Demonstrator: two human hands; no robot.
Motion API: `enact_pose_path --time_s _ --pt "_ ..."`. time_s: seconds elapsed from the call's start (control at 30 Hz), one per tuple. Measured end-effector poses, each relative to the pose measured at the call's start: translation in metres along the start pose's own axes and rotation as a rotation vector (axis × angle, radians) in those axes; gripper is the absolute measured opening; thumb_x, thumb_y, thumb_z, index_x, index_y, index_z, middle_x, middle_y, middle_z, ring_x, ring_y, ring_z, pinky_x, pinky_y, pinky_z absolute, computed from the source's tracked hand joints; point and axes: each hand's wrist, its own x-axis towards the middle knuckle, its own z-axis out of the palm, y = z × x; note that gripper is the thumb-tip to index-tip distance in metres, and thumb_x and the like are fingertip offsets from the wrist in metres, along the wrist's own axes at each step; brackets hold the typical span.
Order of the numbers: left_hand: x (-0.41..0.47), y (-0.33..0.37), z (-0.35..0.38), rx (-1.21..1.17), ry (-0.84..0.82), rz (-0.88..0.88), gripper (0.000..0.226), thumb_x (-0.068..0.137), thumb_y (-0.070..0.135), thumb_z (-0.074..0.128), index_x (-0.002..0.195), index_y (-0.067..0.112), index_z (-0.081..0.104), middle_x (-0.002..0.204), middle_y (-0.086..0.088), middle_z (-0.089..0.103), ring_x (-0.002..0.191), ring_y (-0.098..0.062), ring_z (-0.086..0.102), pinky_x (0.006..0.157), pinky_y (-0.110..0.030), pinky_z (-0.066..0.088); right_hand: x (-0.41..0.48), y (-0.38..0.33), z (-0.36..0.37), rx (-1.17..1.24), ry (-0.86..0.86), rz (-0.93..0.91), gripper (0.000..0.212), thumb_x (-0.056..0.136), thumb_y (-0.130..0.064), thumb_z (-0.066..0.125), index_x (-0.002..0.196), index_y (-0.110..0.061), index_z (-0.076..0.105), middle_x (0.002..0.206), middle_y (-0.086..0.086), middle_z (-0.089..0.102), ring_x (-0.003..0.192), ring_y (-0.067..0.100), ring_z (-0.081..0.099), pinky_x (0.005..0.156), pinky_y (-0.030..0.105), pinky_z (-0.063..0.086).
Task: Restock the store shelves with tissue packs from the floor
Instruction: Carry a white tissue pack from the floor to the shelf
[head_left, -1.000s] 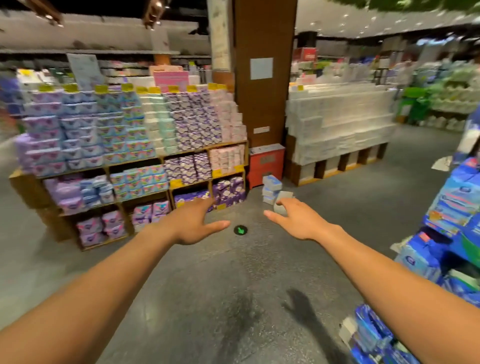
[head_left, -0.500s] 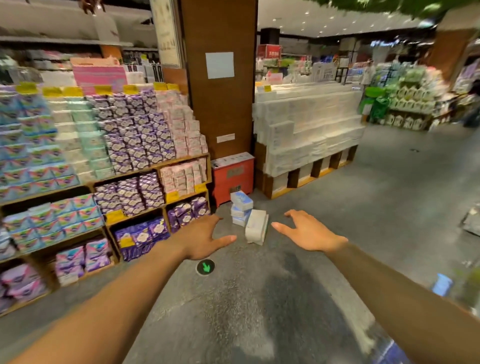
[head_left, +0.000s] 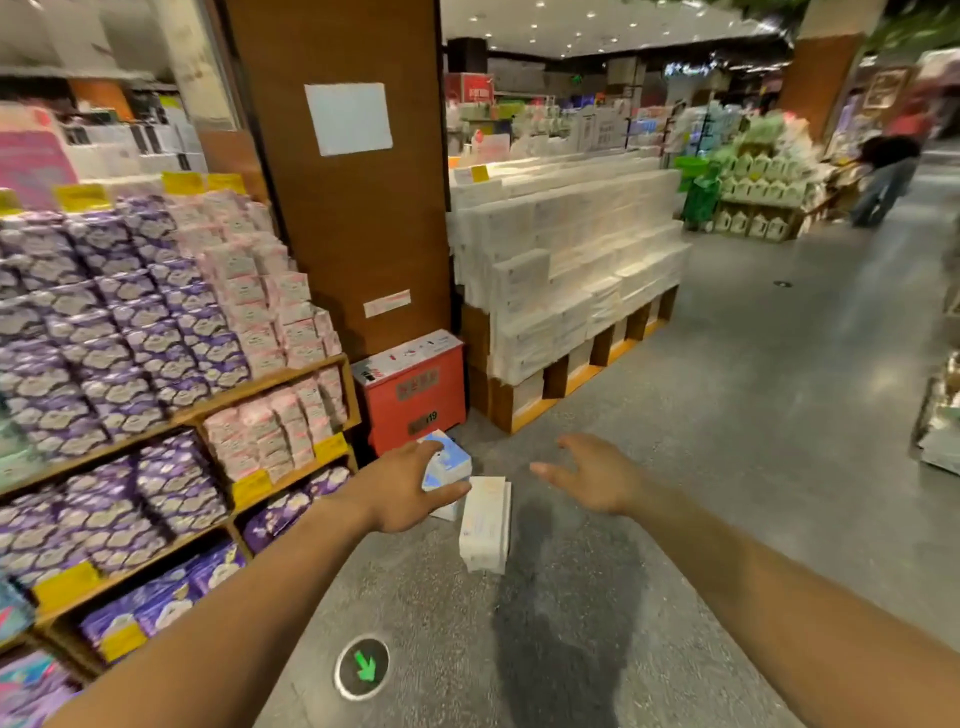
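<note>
A small stack of blue-and-white tissue packs (head_left: 447, 462) sits on the grey floor by a red box. A white tissue pack (head_left: 484, 525) lies on the floor just in front of the stack. My left hand (head_left: 402, 493) reaches out with spread fingers in front of the blue stack, and I cannot tell if it touches it. My right hand (head_left: 597, 478) hovers open to the right of the packs, holding nothing. Wooden shelves (head_left: 270, 384) on the left carry purple and pink packs.
A brown pillar (head_left: 353, 234) rises behind the red box (head_left: 415, 395). A stepped display of white tissue packs (head_left: 566, 275) stands to the right of it. A green arrow marker (head_left: 362, 666) is set in the floor. A person (head_left: 883, 171) stands far right.
The view has moved closer to the packs on the floor. Both hands have reached forward, and the left hand now overlaps the blue stack.
</note>
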Motion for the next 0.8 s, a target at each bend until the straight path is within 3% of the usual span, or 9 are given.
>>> enact_pose_path --time_s 0.07,0.23,0.4,0.57,0.8 --pt "0.056 -0.004 -0.011 -0.007 -0.012 0.000 0.109 0.073 0.093 0.029 0.157 0.023 0.025 0.162 -0.001 0.032 0.143 -0.026 0.036 0.115 -0.044 0.035 0.053 0.013 -0.011 -0.021 -0.024 0.014 0.078 0.095 -0.065 0.050 0.152 -0.013 0.037 0.157 0.009 0.041 0.140 0.026 0.043 0.110 0.037 0.037" --pt "0.186 -0.008 -0.014 -0.031 -0.049 -0.039 0.099 0.083 0.082 0.035 0.160 0.023 0.016 0.167 -0.001 0.019 0.151 -0.025 0.023 0.121 -0.044 0.026 0.193 0.058 -0.030 -0.089 -0.089 -0.046 0.084 0.093 -0.071 0.044 0.155 -0.016 0.033 0.159 0.009 0.038 0.141 0.028 0.043 0.111 0.041 0.039" --pt "0.296 -0.020 0.002 -0.127 -0.013 -0.169 0.116 0.067 0.094 0.025 0.160 0.024 0.019 0.166 0.000 0.022 0.150 -0.023 0.026 0.121 -0.043 0.026 0.334 0.092 -0.050 -0.142 -0.173 -0.172 0.086 0.092 -0.074 0.042 0.155 -0.016 0.034 0.160 0.007 0.038 0.142 0.026 0.041 0.113 0.043 0.039" --pt "0.380 -0.038 0.012 -0.237 0.018 -0.292 0.102 0.079 0.091 0.033 0.159 0.030 0.015 0.166 0.004 0.022 0.148 -0.022 0.028 0.118 -0.046 0.030 0.452 0.105 -0.068 -0.183 -0.246 -0.260 0.081 0.095 -0.070 0.043 0.153 -0.013 0.036 0.155 0.012 0.041 0.138 0.029 0.044 0.108 0.043 0.043" --pt "0.475 -0.072 0.024 -0.299 0.054 -0.422 0.083 0.094 0.069 0.044 0.158 0.022 0.020 0.162 -0.001 0.027 0.144 -0.023 0.034 0.114 -0.038 0.032 0.596 0.104 -0.041 -0.249 -0.389 -0.376 0.071 0.098 -0.063 0.045 0.144 -0.009 0.043 0.148 0.013 0.045 0.131 0.029 0.048 0.105 0.040 0.044"
